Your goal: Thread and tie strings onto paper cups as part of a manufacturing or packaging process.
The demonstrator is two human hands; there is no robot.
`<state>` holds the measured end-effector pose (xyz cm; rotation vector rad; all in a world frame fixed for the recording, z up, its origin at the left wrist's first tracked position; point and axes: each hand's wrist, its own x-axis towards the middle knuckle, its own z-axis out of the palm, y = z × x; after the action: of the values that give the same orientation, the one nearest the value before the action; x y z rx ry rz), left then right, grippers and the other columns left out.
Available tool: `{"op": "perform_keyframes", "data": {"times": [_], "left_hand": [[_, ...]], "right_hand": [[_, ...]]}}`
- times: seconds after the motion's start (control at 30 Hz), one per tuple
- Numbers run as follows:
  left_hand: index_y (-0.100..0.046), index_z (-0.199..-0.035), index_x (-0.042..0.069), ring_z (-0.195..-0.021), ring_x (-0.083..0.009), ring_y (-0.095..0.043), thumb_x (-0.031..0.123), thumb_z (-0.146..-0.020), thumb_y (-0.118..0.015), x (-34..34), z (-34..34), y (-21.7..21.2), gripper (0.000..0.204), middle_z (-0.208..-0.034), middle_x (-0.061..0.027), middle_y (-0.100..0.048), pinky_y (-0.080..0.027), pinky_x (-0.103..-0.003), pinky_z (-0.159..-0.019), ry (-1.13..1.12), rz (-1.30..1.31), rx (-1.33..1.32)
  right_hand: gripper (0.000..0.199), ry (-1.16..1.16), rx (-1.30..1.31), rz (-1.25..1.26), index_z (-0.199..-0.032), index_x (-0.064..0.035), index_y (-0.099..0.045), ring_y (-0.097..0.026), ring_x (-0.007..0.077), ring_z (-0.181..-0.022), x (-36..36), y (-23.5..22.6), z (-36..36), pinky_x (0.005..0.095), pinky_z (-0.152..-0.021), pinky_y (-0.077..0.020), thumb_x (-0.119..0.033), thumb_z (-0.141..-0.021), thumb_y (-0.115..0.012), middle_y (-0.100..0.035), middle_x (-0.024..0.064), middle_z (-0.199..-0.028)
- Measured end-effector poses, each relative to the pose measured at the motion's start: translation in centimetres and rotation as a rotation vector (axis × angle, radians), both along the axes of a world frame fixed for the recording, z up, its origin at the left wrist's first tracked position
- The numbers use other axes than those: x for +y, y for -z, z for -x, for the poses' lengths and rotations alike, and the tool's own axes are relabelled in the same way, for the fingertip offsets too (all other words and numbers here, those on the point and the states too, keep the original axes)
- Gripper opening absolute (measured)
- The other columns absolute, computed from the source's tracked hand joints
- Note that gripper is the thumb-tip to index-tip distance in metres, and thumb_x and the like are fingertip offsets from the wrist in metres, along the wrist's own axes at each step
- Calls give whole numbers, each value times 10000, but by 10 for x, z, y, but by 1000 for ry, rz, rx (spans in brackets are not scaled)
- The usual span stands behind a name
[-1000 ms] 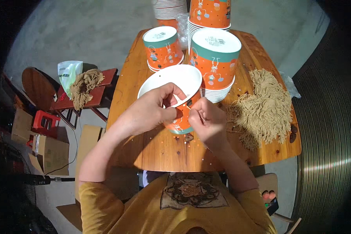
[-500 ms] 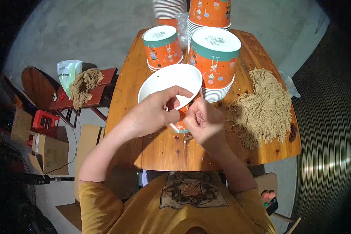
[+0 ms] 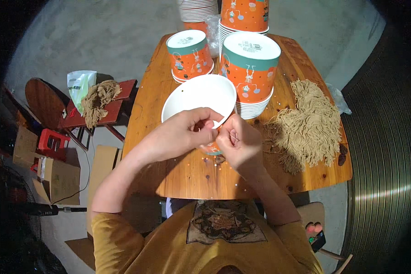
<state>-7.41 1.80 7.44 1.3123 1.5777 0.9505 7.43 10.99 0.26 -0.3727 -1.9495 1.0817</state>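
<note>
A paper bucket, white inside and orange outside, tilts in front of me with its mouth toward me; its lower side is partly hidden by my hands. Over its near rim lies my left hand, thumb and forefinger pinched together. Close against it, at the rim's right side, my right hand is closed. A thin pale line like a thread shows by its curled fingers, but what either pinch holds is too small to tell. A small dark speck is on the bucket's inner wall.
Beyond stand upside-down stacks of orange buckets, a short one and a taller one. A heap of tan string lies on the wooden table at right. On a red stool at left hang more strings; cardboard boxes sit below.
My left forefinger and thumb have come together, and the left hand has moved slightly right against the right hand. The bucket and right hand hold nearly the same place.
</note>
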Motion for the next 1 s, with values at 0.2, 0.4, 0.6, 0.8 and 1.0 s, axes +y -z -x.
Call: {"op": "perform_keyframes", "data": {"times": [0.2, 0.4, 0.6, 0.8, 1.0], "left_hand": [[-582, -1027, -12, -796, -82, -492, 242, -981, -505, 10, -1, 0, 269, -807, 4, -539, -457, -261, -694, 23, 21, -127], [-546, -961, -9, -808, -208, -580, 210, -967, -503, 18, -4, 7, 223, -809, -95, -575, -476, -372, -670, 21, -19, 253], [-478, -907, 18, -815, -310, -566, 81, -925, -489, 16, -5, 6, 66, -858, -143, -581, -456, -391, -726, -137, -388, 639], [-465, -928, 67, -703, -66, -477, 178, -1014, -409, 31, -7, 9, 151, -833, -2, -591, -418, -238, -608, -79, -220, -72], [-457, -1005, 113, -632, -26, -384, 259, -1014, -435, 40, -11, 18, 147, -700, 60, -423, -320, -170, -555, 1, -93, -174]], "right_hand": [[134, -48, -32, 156, -841, -38, -483, -520, 100, -578, -3, -5, -7, 278, -532, -447, -17, -807, -611, -522, 58, -661], [87, -73, -93, 208, -828, -17, -512, -446, 29, -582, 1, -8, -12, 230, -535, -393, -26, -855, -593, -492, -9, -643], [134, -14, -157, 228, -851, -19, -545, -481, 68, -577, 23, -9, -29, 259, -538, -411, -127, -885, -615, -532, 37, -621], [125, -124, -211, 290, -860, -32, -557, -375, 18, -645, 27, -25, -33, 194, -575, -322, -138, -912, -598, -431, -77, -689], [179, -211, -347, 262, -875, -33, -560, -434, 60, -606, 34, -37, -34, 244, -567, -392, -200, -901, -618, -481, -10, -640]]}}
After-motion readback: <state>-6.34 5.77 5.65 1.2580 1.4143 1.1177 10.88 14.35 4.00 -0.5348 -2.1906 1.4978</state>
